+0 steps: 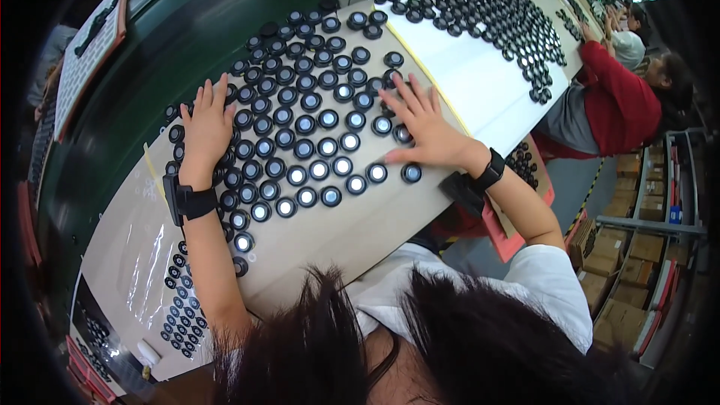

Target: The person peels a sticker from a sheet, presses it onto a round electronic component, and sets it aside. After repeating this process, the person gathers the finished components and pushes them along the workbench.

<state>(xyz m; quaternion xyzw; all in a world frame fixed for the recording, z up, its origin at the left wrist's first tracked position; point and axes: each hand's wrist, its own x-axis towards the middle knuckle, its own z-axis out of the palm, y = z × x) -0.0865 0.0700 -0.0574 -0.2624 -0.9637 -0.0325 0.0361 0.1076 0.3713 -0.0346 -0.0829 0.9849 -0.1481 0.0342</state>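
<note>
Many small black round pieces with shiny silvery centres (328, 118) stand spread in loose rows on a beige worktable (322, 240). My left hand (207, 129) lies flat at the left edge of this group, fingers stretched out and pointing away from me. Over the right edge of the group, my right hand (429, 131) is spread wide, its fingertips touching or just above several pieces. Neither hand grips anything. The palms hide some of the pieces. Each wrist carries a black strap with a small dark box (461, 193).
More black pieces (480, 19) cover a white board (450, 60) at the far right, past a yellow strip. Smaller dark rings (184, 311) lie near clear plastic film at left. A co-worker in a red sleeve (615, 82) sits at right, beside shelves of cartons (630, 270).
</note>
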